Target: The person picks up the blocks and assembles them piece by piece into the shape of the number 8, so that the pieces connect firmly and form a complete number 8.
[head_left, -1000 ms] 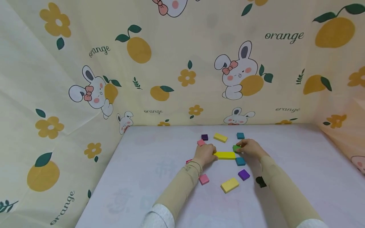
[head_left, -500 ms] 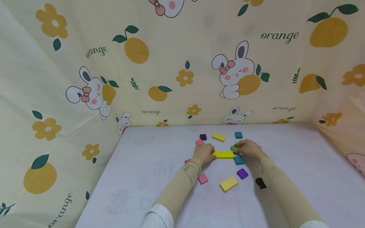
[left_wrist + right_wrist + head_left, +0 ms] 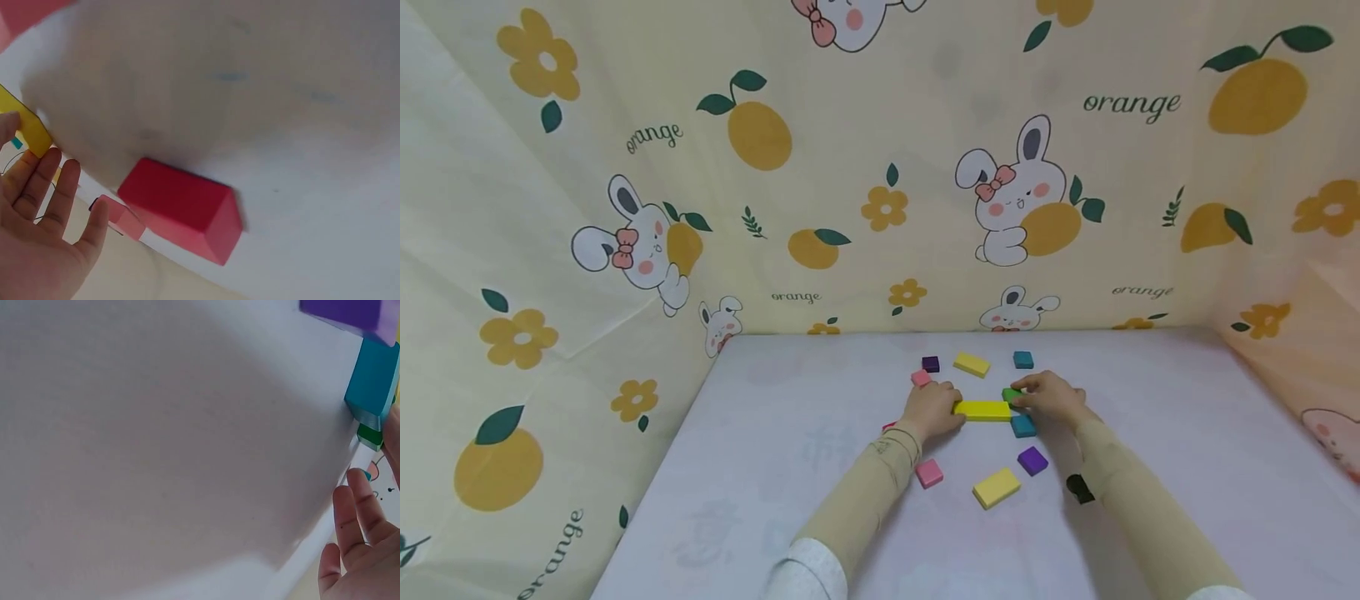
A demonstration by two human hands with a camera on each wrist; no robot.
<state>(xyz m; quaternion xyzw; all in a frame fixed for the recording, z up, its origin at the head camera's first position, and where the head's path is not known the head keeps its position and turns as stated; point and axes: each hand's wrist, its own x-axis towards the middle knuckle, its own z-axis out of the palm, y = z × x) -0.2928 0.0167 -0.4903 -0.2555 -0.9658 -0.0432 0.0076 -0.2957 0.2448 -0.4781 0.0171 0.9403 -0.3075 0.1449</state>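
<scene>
A long yellow block (image 3: 987, 411) lies crosswise mid-table, and my left hand (image 3: 929, 408) pinches its left end. In the left wrist view, thumb and fingertips meet around that yellow end (image 3: 32, 132). My right hand (image 3: 1051, 397) pinches a small green block (image 3: 1011, 395) at the yellow block's far right corner. Just in front of that corner sits a teal block (image 3: 1023, 427), largest in the right wrist view beside the green block (image 3: 370, 437). A red block (image 3: 178, 200) lies beneath my left wrist, mostly hidden by it in the head view.
Farther back are a dark purple block (image 3: 930, 364), a pale yellow block (image 3: 972, 364), another teal block (image 3: 1023, 360) and a pink block (image 3: 921, 378). Nearer lie a pink block (image 3: 928, 473), a pale yellow block (image 3: 997, 488), a purple block (image 3: 1033, 461) and a black piece (image 3: 1079, 489).
The head view has shifted slightly, so everything appears a little farther left. Both hands keep their grip on the yellow and green blocks, with hardly any movement.
</scene>
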